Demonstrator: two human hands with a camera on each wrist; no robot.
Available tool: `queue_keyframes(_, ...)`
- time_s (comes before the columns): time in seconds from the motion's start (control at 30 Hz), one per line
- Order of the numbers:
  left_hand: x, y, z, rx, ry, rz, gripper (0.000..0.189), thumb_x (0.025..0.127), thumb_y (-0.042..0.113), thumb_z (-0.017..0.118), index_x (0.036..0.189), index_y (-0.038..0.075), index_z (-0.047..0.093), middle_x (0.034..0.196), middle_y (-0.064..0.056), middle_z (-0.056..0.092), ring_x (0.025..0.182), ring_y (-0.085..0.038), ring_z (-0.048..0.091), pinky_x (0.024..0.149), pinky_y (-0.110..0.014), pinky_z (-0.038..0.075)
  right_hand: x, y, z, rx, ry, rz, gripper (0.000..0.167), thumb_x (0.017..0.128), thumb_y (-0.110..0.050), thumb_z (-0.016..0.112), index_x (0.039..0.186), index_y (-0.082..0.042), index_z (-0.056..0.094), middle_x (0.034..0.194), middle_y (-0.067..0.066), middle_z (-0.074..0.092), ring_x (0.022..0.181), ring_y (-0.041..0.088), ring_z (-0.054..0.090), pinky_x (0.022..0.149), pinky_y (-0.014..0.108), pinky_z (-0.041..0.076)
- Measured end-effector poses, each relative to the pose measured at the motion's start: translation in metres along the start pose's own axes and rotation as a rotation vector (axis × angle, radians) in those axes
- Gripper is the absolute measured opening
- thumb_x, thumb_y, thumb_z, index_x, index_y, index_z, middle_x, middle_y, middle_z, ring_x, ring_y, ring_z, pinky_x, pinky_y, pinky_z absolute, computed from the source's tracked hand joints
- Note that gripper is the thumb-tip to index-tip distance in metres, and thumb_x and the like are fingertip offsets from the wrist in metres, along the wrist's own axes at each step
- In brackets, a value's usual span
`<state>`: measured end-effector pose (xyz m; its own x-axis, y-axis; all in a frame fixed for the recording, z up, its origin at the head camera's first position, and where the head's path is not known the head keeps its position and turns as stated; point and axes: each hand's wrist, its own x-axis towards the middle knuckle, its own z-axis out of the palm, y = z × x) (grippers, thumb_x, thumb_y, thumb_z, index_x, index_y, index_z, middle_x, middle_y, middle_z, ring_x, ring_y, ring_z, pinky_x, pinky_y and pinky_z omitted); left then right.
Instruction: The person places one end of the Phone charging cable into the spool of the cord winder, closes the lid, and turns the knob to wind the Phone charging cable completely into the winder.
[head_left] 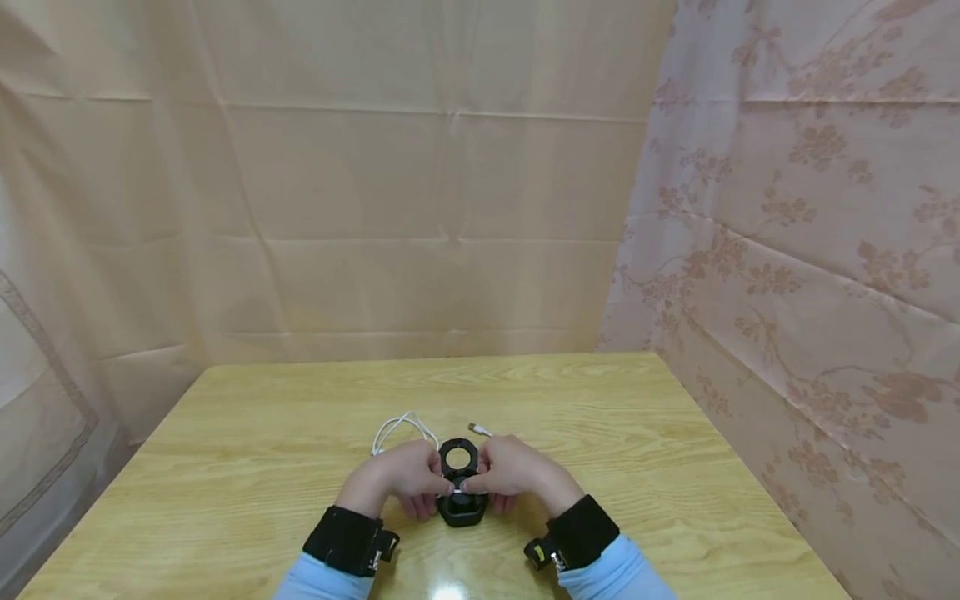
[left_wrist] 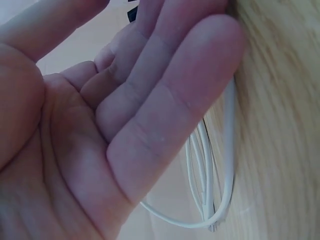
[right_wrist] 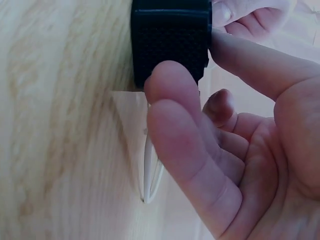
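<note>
Low in the head view, a small black case with angular sides lies on the table. At its far side is a black ring-shaped part with a round opening. My left hand holds it from the left, and my right hand grips it from the right. Both thumbs meet over its middle, covering part of it. In the right wrist view, the textured side of the case shows, with the right thumb at its top edge and fingertips against its side. The left wrist view shows mostly the palm and fingers.
A white cable lies coiled behind the left hand, and its USB plug points out behind the right hand. The wooden table reaches back to a beige cloth; a floral curtain hangs on the right.
</note>
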<state>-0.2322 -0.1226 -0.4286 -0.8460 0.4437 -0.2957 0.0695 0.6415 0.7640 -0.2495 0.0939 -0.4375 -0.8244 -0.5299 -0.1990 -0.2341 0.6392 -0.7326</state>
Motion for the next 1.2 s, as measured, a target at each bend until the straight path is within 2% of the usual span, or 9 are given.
queue_keyframes(0.23,-0.001,-0.002,-0.003,0.004,-0.014,0.023,0.022,0.097,0.016,0.069,0.082,0.002,0.064,0.068,-0.012,0.07,0.059,-0.029,0.071,0.057,-0.041,0.059,-0.003,-0.001,-0.006,0.002,-0.017,0.002,0.029,0.093,-0.025,0.075,0.076,-0.006,0.061,0.062,0.01,0.067,0.051,0.024,0.068,0.047,0.036,0.056)
queue_keyframes(0.4,-0.002,-0.003,-0.006,0.042,0.0,0.034,0.025,0.099,0.018,0.066,0.079,0.003,0.067,0.066,-0.009,0.069,0.058,-0.024,0.069,0.055,-0.04,0.058,-0.006,-0.002,-0.013,-0.008,0.011,0.001,0.03,0.095,-0.025,0.073,0.074,-0.006,0.062,0.062,0.01,0.067,0.051,0.023,0.068,0.047,0.035,0.056)
queue_keyframes(0.57,-0.004,-0.003,-0.007,0.083,0.017,0.056,0.024,0.097,0.016,0.067,0.075,0.004,0.068,0.064,-0.005,0.066,0.055,-0.021,0.065,0.051,-0.038,0.056,-0.011,0.0,-0.021,-0.066,0.038,-0.024,0.034,0.095,-0.027,0.073,0.072,-0.005,0.064,0.059,0.006,0.064,0.048,0.019,0.064,0.047,0.036,0.056)
queue_keyframes(0.7,-0.005,-0.003,-0.007,0.108,0.024,0.065,0.019,0.093,0.013,0.071,0.076,0.005,0.067,0.064,-0.005,0.065,0.054,-0.02,0.064,0.05,-0.038,0.055,-0.013,0.002,-0.024,-0.098,0.031,-0.04,0.03,0.095,-0.025,0.074,0.074,-0.004,0.068,0.062,0.007,0.065,0.048,0.015,0.061,0.048,0.035,0.055)
queue_keyframes(0.8,-0.005,-0.003,-0.007,0.158,0.031,0.08,0.018,0.09,0.014,0.075,0.075,0.007,0.067,0.061,-0.003,0.062,0.053,-0.016,0.06,0.05,-0.033,0.052,-0.013,0.002,-0.024,-0.138,0.02,-0.042,0.022,0.093,-0.024,0.076,0.076,-0.01,0.07,0.066,0.003,0.066,0.051,0.013,0.058,0.049,0.031,0.052)
queue_keyframes(1.0,-0.004,-0.002,-0.005,0.238,0.061,0.108,0.022,0.088,0.017,0.077,0.07,0.011,0.066,0.059,0.002,0.057,0.054,-0.01,0.048,0.053,-0.027,0.036,-0.013,0.0,-0.022,-0.238,0.031,-0.086,0.014,0.087,-0.024,0.08,0.077,-0.018,0.072,0.072,-0.009,0.064,0.064,0.01,0.057,0.059,0.029,0.048)
queue_keyframes(1.2,-0.006,0.0,-0.005,0.254,0.086,0.103,0.023,0.088,0.017,0.078,0.069,0.01,0.067,0.059,0.001,0.06,0.054,-0.01,0.049,0.053,-0.027,0.035,-0.009,0.0,-0.018,-0.289,0.037,-0.106,0.016,0.086,-0.023,0.081,0.074,-0.02,0.072,0.07,-0.011,0.063,0.064,0.008,0.055,0.06,0.028,0.046)
